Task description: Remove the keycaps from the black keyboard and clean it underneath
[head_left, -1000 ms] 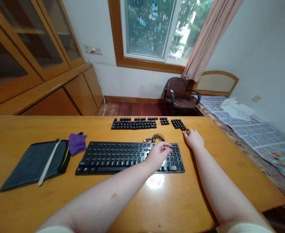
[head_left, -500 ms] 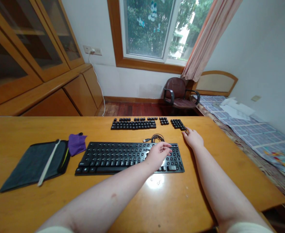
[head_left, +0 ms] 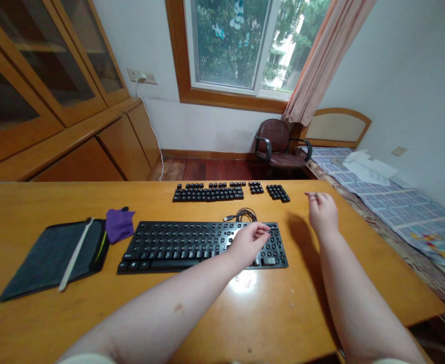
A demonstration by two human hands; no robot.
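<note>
Over the last half second the right hand point(head_left: 323, 212) has come away from the numpad keycaps point(head_left: 278, 193) and swung up and outward, while the left hand point(head_left: 248, 243) has stayed nearly where it was. In the head view, the right hand is raised over the wooden table point(head_left: 267, 313), its shadow falling to its left; its fingers are drawn in together, pointing left, and whether a small piece is pinched between the tips cannot be told. The block of numpad keycaps lies on the table to the left of that hand, near but apart from it. The left hand hovers over the right-hand part of the computer keyboard point(head_left: 177, 242), fingers loosely bent and thumb close to them; whether the tips meet or hold anything is too small to tell. Under and to the left of this hand, most of the keyboard's upper positions show bare switch mounts, with the space bar and several keys in place along the near edge. Just beyond the left hand lies a coiled USB cable point(head_left: 247, 215); farther beyond are the navigation keycaps point(head_left: 256, 188) and, to their left, the main keycaps point(head_left: 208, 194) in rows. Well to the left of the left hand are a purple cloth point(head_left: 119, 226) and a dark grey pouch point(head_left: 51, 253) with a pale stick point(head_left: 73, 258) across it.
</note>
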